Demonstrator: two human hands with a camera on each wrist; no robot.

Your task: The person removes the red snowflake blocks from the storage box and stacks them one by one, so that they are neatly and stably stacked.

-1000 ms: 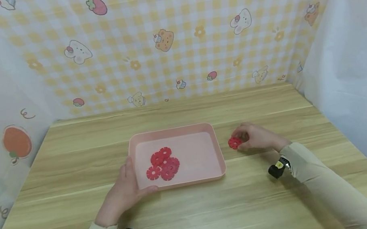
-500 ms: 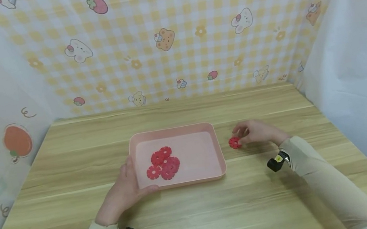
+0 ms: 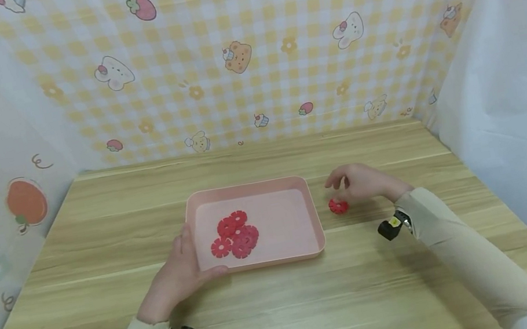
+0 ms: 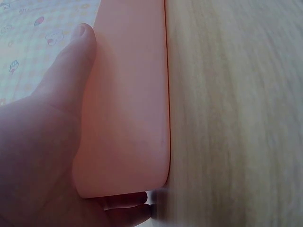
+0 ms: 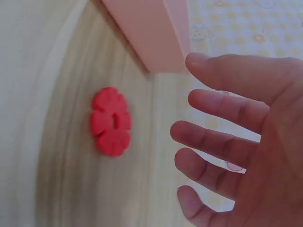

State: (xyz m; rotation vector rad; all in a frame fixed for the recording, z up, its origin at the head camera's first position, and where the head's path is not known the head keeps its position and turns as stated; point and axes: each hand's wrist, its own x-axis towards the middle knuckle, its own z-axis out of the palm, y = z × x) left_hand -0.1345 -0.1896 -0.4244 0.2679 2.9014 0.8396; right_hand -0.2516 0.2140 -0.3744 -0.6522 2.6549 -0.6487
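Observation:
A pink rectangular tray (image 3: pixel 279 220) lies on the wooden table, with a heap of several red and pinkish-red snowflake discs (image 3: pixel 239 236) in its left half. My left hand (image 3: pixel 176 271) holds the tray's near left corner, thumb along the front rim and fingers against the left wall. To the right of the tray, one red snowflake disc (image 5: pixel 111 122) with a notched edge and a hole in its middle lies on the tabletop. Just above and behind that disc, my right hand (image 3: pixel 359 182) hovers with fingers spread and loosely bent, holding nothing.
The wooden table (image 3: pixel 288 307) extends around the tray on all sides. A yellow checked cloth (image 3: pixel 275 80) hangs behind its back edge, and white sheets stand at the left and right sides.
My right hand has let go of the red snowflake disc beside the tray and lifted up and away from it. The left hand and the tray have stayed in place.

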